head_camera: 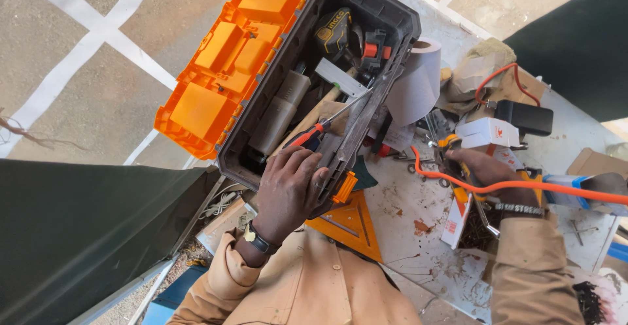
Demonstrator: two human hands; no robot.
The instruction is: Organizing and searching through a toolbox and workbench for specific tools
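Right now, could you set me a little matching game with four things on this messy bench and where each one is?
Things:
1. left hand
2. right hand
3. paper roll
4. screwdriver

Places:
A. lying inside the open toolbox
B. standing just right of the toolbox
C. resting on the toolbox's near rim
D. among the clutter by the orange cable

Pairs: 1-C, 2-D, 3-B, 4-A
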